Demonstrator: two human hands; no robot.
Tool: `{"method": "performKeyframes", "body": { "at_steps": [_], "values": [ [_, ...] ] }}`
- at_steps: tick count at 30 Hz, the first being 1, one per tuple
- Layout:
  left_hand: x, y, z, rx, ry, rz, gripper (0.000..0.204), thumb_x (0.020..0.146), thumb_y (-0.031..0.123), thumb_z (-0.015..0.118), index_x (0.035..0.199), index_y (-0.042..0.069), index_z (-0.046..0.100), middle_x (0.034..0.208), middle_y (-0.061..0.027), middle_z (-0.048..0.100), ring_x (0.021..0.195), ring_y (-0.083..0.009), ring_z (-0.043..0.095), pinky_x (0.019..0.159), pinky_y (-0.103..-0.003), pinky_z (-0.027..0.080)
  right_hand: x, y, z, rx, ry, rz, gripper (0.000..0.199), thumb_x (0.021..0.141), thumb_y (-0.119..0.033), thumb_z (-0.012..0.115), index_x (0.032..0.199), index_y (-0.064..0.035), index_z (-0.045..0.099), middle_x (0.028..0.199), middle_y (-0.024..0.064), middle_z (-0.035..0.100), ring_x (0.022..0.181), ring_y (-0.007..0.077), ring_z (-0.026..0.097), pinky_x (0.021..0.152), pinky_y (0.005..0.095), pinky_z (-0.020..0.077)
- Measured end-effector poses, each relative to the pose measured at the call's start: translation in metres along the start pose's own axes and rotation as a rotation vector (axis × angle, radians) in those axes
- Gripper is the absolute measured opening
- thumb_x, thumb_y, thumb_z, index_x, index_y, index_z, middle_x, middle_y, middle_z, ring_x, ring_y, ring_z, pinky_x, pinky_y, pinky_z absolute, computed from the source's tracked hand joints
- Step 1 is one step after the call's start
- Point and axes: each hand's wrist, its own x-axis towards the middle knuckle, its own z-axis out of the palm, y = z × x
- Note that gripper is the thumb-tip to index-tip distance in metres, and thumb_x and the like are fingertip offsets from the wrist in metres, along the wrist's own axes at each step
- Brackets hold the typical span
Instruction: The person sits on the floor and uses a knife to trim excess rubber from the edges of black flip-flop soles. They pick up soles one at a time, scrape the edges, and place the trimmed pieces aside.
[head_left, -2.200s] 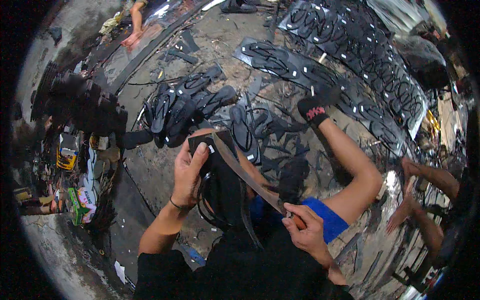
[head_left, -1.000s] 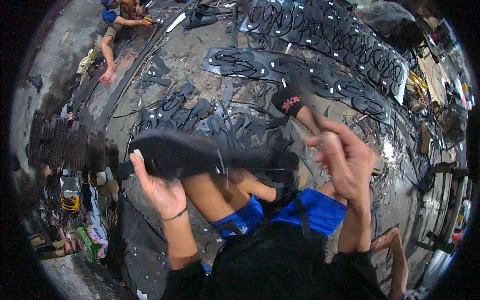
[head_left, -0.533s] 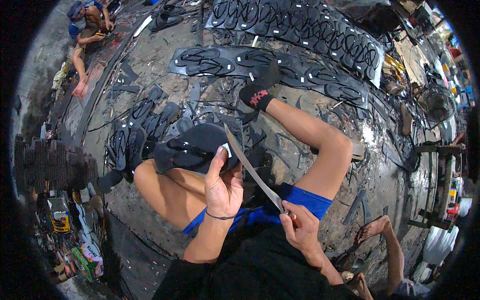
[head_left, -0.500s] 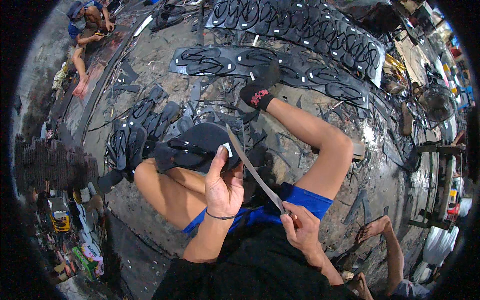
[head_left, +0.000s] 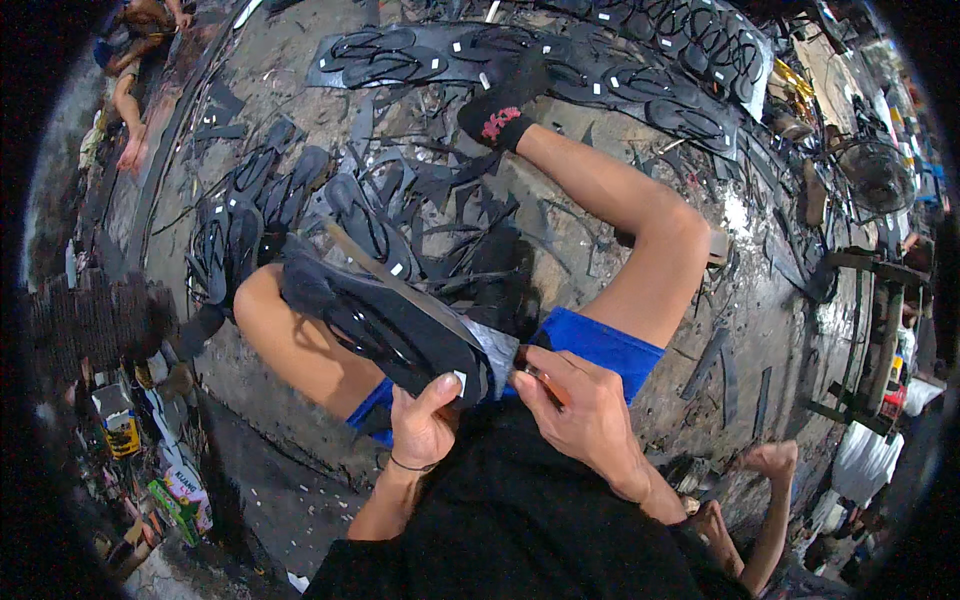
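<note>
My left hand (head_left: pixel 425 428) grips the near end of a black flip-flop (head_left: pixel 395 330), its thumb pressed beside a small white sticker. The flip-flop lies slantwise above my bent left leg, strap side up. In my closed right hand (head_left: pixel 582 400) is a long, thin knife; most of its handle is hidden by the fingers. The knife blade (head_left: pixel 372 262) runs along the far right edge of the flip-flop, seemingly against it. Between my right hand and the flip-flop's near end shows a grey flap of sheet material (head_left: pixel 495 355).
Loose flip-flops (head_left: pixel 255 215) and black offcuts (head_left: pixel 460 195) litter the floor ahead. Farther off, flip-flops lie on a dark sheet (head_left: pixel 330 72). A fan (head_left: pixel 873 178) and a low wooden frame (head_left: pixel 880 340) stand right. Other people's limbs show at upper left and lower right.
The flip-flop has turned and come nearer, its near end now toward my body. The knife has moved left from beside it to along its edge. My view has shifted slightly.
</note>
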Motion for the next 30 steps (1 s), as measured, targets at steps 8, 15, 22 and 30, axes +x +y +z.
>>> {"method": "performKeyframes", "body": {
  "at_steps": [8, 15, 22, 30],
  "values": [
    [-0.040, 0.019, -0.035, 0.324, -0.019, -0.220, 0.055, 0.082, -0.009, 0.063, 0.134, -0.003, 0.048, 0.121, -0.0112, 0.062, 0.108, -0.0198, 0.064, 0.093, -0.034, 0.053, 0.035, -0.009, 0.029, 0.213, -0.323, 0.184, 0.030, 0.092, -0.027, 0.070, 0.107, -0.0020, 0.068, 0.090, 0.0185, 0.070, 0.071, 0.0363, 0.068, 0.063, 0.0413, 0.0553],
    [-0.020, -0.003, -0.030, 0.102, 0.312, 0.250, 0.048, 0.092, 0.019, 0.067, 0.132, 0.000, 0.049, 0.116, -0.0123, 0.063, 0.103, -0.0253, 0.064, 0.090, -0.041, 0.054, 0.003, 0.000, 0.039, 0.235, -0.244, -0.066, 0.027, 0.091, -0.021, 0.072, 0.112, -0.0043, 0.069, 0.099, 0.0163, 0.072, 0.078, 0.0310, 0.072, 0.069, 0.0374, 0.0572],
    [-0.042, 0.005, -0.035, 0.153, 0.271, 0.207, 0.033, 0.101, 0.025, 0.056, 0.120, -0.001, 0.056, 0.103, -0.0118, 0.067, 0.081, -0.0197, 0.066, 0.069, -0.032, 0.058, -0.042, 0.020, 0.004, 0.122, -0.332, -0.095, 0.028, 0.087, -0.019, 0.075, 0.110, -0.0040, 0.071, 0.092, 0.0144, 0.073, 0.074, 0.0274, 0.071, 0.065, 0.0348, 0.0575],
    [-0.049, 0.012, -0.045, 0.232, 0.432, 0.032, 0.037, 0.102, 0.038, 0.050, 0.099, 0.003, 0.063, 0.074, -0.0090, 0.067, 0.054, -0.0164, 0.064, 0.043, -0.029, 0.053, -0.011, 0.007, 0.050, 0.123, -0.217, -0.115, 0.027, 0.087, -0.022, 0.074, 0.110, -0.0069, 0.071, 0.084, 0.0134, 0.071, 0.070, 0.0291, 0.069, 0.062, 0.0386, 0.0554]
  ]
}}
